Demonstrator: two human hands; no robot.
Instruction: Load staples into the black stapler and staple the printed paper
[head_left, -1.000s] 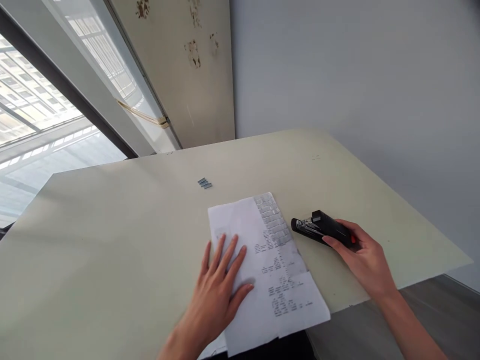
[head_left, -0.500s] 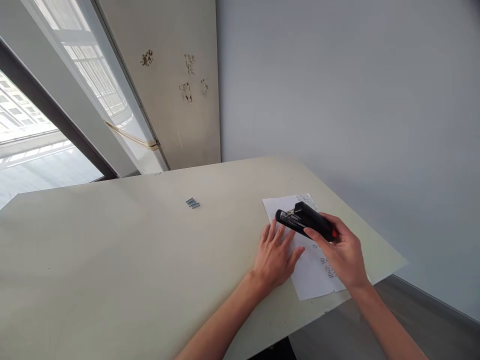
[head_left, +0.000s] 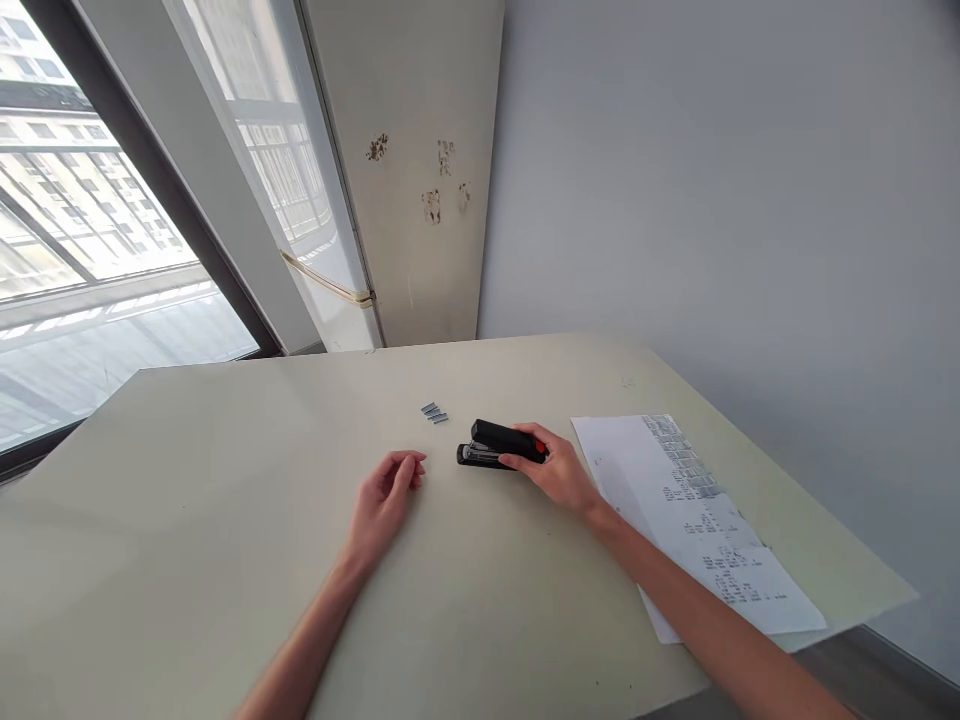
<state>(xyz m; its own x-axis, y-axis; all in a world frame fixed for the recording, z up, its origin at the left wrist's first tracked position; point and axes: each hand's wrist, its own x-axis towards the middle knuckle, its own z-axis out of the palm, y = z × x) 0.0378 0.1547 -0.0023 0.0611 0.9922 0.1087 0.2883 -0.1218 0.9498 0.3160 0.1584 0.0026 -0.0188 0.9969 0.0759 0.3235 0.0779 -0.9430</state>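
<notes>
We see the black stapler (head_left: 491, 446) on the table (head_left: 225, 480), middle area. Its long axis runs approx. left-right, nose pointing to our left. Our right hand (head_left: 559, 472) grips its rear end w/ fingers closed over it, arm stretched forward. Our left hand (head_left: 386, 492) rests half-curled and holds nothing, near the nose. Staple strips (head_left: 434, 412) lie just behind, and the paper (head_left: 675, 500) is at the right.
</notes>
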